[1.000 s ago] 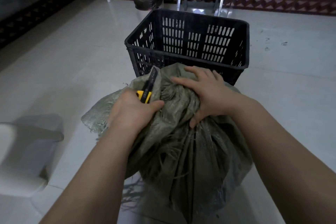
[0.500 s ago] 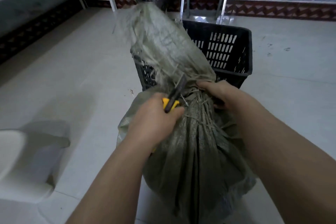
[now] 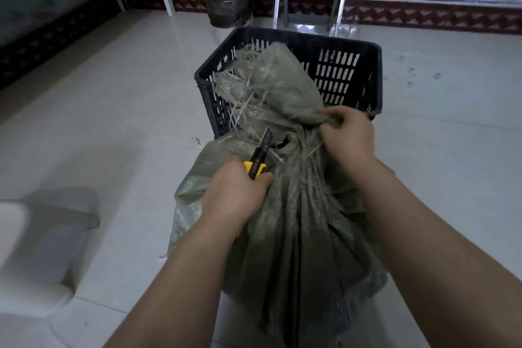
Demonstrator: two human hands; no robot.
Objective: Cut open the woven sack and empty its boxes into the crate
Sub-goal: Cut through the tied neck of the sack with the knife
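The tiled floor [image 3: 113,127] is filling most of the frame, and the woven sack [image 3: 296,229] is standing on it in the lower middle, bulging and tied shut at a gathered neck. Its loose, frayed top is flopping forward over the near rim of the black crate [image 3: 350,76], which is sitting just behind the sack in the upper middle of the frame; that placement looks deliberate, so the boxes can be tipped straight in once the sack is open. No boxes are showing yet, and what can be seen of the crate's inside is holding nothing.

The right hand [image 3: 347,135] is closing on a fold of cloth just above the tie and appears to be pulling it to the right, probably to hold the neck taut for the blade. The left hand [image 3: 234,192] is wrapped tightly around a yellow-and-black knife [image 3: 258,158], its blade pointing up at the bound neck, beside a dark band there. Cutting is judged to be just starting.

Stray fibres around the neck are crowding the blade's path, and the right hand's fingers [image 3: 327,128] are lying near the cutting line, which is a risk. A bin [image 3: 230,5] is standing against the far wall, and a pale object [image 3: 42,248], too cropped to identify, is sitting at lower left; neither is obstructing.
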